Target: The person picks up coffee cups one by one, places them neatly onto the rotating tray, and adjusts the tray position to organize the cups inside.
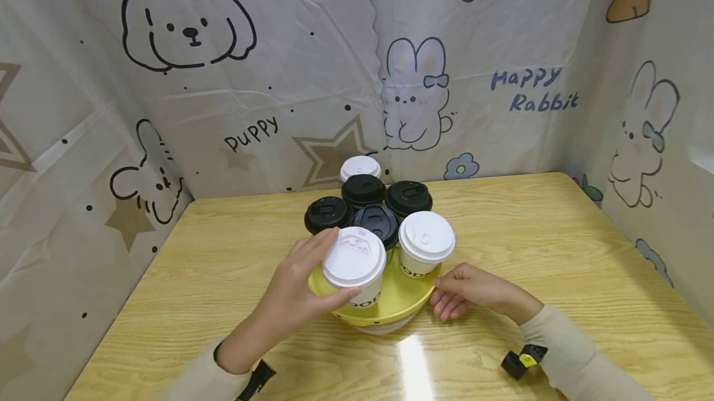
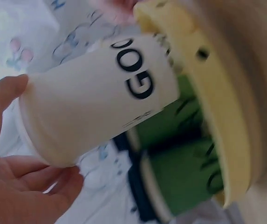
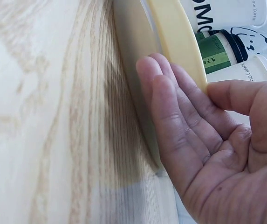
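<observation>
My left hand (image 1: 292,283) holds a white paper coffee cup (image 1: 354,259) by its white lid, thumb on one side and fingers on the other. In the left wrist view this cup (image 2: 96,95) has dark lettering, and its base is close over the round yellow tray (image 2: 217,102). My right hand (image 1: 468,289) pinches the rim of the yellow tray (image 1: 395,295), thumb on the edge and fingers beneath it. Beside the right hand stands another white-lidded cup (image 1: 426,241). Several black-lidded cups (image 1: 376,222) with green sides cluster behind, and a third white-lidded cup (image 1: 360,167) is farthest back.
A pale round base (image 1: 385,326) supports the tray above the wood-grain table (image 1: 223,264). Cloth printed with cartoon animals (image 1: 312,79) hangs behind the table and along both sides. Straps with small black devices sit on both wrists.
</observation>
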The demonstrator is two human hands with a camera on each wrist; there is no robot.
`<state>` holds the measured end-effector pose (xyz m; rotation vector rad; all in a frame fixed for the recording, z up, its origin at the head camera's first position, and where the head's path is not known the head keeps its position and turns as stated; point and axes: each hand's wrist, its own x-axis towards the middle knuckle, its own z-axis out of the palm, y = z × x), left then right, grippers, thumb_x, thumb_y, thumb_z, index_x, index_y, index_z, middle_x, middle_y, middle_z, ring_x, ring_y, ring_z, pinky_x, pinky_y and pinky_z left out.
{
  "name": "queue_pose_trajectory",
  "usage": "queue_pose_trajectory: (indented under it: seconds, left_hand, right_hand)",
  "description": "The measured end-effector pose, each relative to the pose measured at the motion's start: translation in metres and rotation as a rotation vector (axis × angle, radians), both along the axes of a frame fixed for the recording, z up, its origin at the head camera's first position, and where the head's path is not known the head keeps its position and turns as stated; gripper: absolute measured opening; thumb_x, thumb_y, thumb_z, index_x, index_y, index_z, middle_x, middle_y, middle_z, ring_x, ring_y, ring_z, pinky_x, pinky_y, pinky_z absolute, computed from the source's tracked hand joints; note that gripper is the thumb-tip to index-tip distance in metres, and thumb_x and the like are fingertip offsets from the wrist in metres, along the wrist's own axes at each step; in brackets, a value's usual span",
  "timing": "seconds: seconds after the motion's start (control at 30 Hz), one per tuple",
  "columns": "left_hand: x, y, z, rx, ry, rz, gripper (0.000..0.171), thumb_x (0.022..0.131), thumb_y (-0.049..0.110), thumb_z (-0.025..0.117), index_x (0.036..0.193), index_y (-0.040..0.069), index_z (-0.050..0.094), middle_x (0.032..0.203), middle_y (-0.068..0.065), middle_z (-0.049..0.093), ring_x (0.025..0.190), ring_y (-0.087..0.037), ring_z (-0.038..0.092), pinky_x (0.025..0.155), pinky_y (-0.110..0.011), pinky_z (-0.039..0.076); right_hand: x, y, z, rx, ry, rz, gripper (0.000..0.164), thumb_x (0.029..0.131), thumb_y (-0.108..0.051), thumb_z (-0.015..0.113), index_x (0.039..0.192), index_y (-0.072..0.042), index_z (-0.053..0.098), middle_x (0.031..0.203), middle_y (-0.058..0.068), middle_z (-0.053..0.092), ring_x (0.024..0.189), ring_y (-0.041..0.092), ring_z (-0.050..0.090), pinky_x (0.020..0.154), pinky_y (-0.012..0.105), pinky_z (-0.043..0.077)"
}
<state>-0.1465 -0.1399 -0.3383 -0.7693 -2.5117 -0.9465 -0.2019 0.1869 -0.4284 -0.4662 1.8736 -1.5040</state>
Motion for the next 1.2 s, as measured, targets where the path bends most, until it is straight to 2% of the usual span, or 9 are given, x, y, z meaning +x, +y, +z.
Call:
queue_pose_trajectory:
  seconds: [0.1, 0.23, 0.5, 1.2]
  left_hand:
    - [-0.001, 0.011, -0.012, 0.032, 0.031, -0.057, 0.089, 0.066, 0.032, 0.088, 0.14, 0.002, 0.048, 0.141, -0.017, 0.049, 0.129, -0.03, 0.046, 0.103, -0.049, 0.041]
    - [-0.002, 0.023, -0.025, 0.033, 0.06, -0.104, 0.091, 0.067, 0.033, 0.088, 0.141, 0.002, 0.046, 0.142, -0.015, 0.048, 0.128, -0.027, 0.046, 0.103, -0.047, 0.042]
    - [-0.004, 0.036, -0.043, 0.014, 0.043, -0.107, 0.093, 0.068, 0.037, 0.087, 0.143, 0.003, 0.043, 0.145, -0.012, 0.046, 0.131, -0.026, 0.043, 0.105, -0.046, 0.04]
    - [-0.004, 0.043, -0.048, -0.016, 0.042, -0.095, 0.092, 0.073, 0.034, 0.084, 0.146, 0.002, 0.038, 0.147, -0.013, 0.041, 0.134, -0.026, 0.041, 0.108, -0.039, 0.037]
  right_hand:
    - [0.0, 0.0, 0.0, 0.0, -0.002, -0.001, 0.045, 0.102, -0.025, 0.043, 0.1, 0.015, 0.064, 0.084, 0.012, 0.072, 0.072, 0.015, 0.07, 0.063, 0.026, 0.057]
    - [0.0, 0.0, 0.001, 0.002, -0.009, 0.001, 0.045, 0.102, -0.025, 0.043, 0.1, 0.015, 0.064, 0.084, 0.012, 0.072, 0.072, 0.015, 0.07, 0.063, 0.026, 0.057]
    - [0.001, -0.001, 0.001, -0.002, -0.011, 0.005, 0.046, 0.103, -0.026, 0.043, 0.101, 0.015, 0.064, 0.085, 0.013, 0.071, 0.072, 0.015, 0.07, 0.063, 0.026, 0.057]
    - [0.004, -0.001, 0.006, -0.01, -0.017, -0.004, 0.046, 0.103, -0.023, 0.042, 0.102, 0.018, 0.062, 0.085, 0.014, 0.071, 0.072, 0.015, 0.069, 0.063, 0.026, 0.057]
